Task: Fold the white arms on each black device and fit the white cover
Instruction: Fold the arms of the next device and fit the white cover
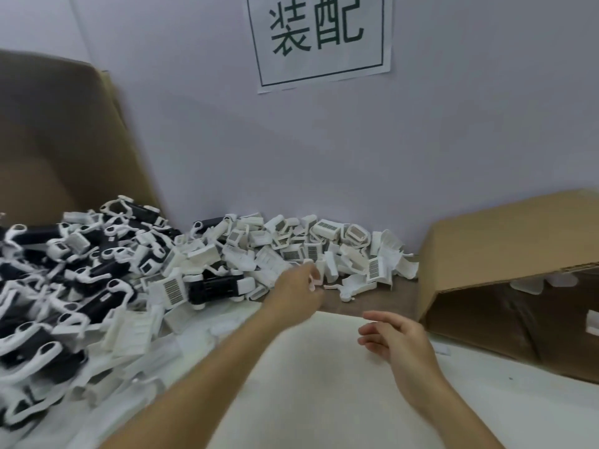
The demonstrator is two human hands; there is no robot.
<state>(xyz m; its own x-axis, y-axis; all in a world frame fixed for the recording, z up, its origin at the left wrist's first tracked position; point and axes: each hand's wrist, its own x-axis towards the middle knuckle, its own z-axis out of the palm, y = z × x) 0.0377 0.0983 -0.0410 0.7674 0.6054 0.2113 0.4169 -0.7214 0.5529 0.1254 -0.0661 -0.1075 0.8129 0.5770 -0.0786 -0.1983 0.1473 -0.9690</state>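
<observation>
Left hand blurs against ribbed white covers, grasp unclear; right hand hovers loosely open.

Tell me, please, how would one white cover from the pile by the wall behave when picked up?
The white cover looks like thin moulded plastic, so probably stiff and light. Loosely heaped in the pile of covers, it may drag neighbours along. Its boxy shape seems unlikely to roll.

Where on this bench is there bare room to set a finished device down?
Bare room: the white mat between the arms, bordered by the cardboard box on the right. Crowded: black devices piled left, white covers heaped along the wall.
</observation>
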